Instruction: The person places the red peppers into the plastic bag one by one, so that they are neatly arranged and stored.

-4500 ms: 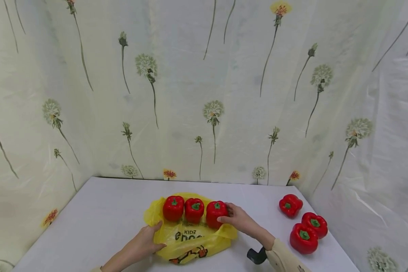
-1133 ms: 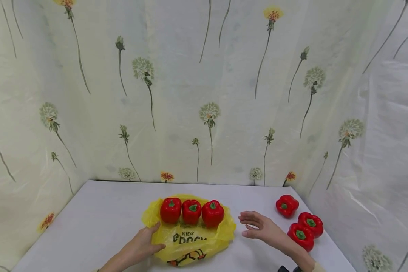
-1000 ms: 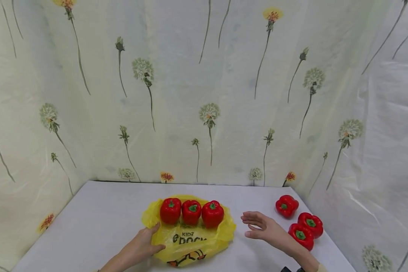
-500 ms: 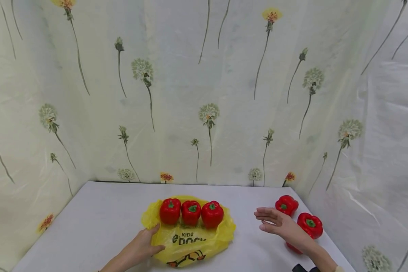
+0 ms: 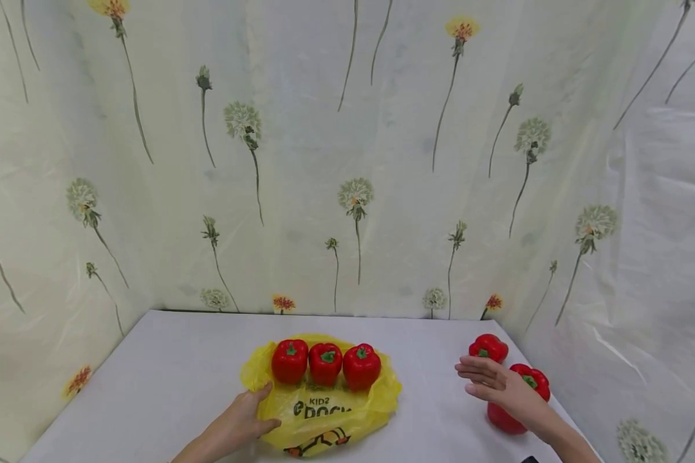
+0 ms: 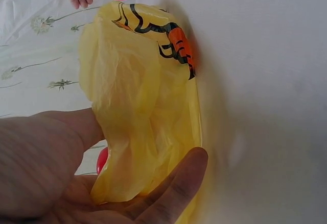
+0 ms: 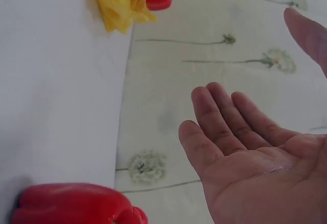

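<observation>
A yellow plastic bag [image 5: 318, 411] with printed lettering lies on the table, and three red bell peppers [image 5: 325, 364] sit in a row in its mouth. My left hand [image 5: 239, 418] holds the bag's left side. In the left wrist view the plastic [image 6: 133, 106] runs between thumb and fingers [image 6: 179, 183]. My right hand [image 5: 506, 389] is in the air at the right, fingers extended and nothing in them. It partly covers the loose peppers there: one at the back [image 5: 489, 347], one at the right [image 5: 534, 379] and one nearer [image 5: 505, 421].
The white table [image 5: 150, 379] ends at the back against a hanging curtain [image 5: 301, 161] with a dandelion pattern. Its right edge runs close by the loose peppers. A small dark object [image 5: 529, 459] shows beneath my right wrist.
My right hand let go of the right-hand pepper in the bag and moved right, over to the loose peppers. The left hand has stayed at the bag.
</observation>
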Motion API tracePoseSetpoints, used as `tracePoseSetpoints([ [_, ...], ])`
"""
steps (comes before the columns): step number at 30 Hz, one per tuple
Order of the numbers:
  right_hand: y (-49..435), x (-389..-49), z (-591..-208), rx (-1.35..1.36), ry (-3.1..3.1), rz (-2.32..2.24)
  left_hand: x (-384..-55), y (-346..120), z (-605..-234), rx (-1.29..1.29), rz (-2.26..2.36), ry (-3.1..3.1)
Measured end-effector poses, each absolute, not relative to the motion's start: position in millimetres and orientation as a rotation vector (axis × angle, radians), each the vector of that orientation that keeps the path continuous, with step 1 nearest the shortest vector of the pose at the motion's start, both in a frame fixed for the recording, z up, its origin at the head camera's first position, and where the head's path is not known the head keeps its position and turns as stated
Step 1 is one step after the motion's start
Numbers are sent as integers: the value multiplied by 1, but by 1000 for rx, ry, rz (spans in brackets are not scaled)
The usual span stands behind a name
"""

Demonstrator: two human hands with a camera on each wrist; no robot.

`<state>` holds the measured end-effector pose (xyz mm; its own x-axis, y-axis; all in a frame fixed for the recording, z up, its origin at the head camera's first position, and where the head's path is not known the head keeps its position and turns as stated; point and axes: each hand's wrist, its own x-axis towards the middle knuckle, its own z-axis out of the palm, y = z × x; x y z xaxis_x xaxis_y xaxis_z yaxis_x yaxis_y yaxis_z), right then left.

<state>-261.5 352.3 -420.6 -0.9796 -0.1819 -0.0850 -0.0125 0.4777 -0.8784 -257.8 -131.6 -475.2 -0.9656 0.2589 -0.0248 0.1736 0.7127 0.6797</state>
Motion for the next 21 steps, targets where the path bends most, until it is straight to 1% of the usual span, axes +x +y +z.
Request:
tracePoseSetpoints([
  [9, 392, -257, -418, -24, 2599, -1515, -259, -132, -475, 361, 1045, 2817],
  [12, 404, -255, -417, -22, 2607, -1501, -259, -132, -474, 347, 1051, 2814],
  [21, 431, -256, -421, 95, 2618, -1419, -260, -132, -475, 353, 1049, 2812],
])
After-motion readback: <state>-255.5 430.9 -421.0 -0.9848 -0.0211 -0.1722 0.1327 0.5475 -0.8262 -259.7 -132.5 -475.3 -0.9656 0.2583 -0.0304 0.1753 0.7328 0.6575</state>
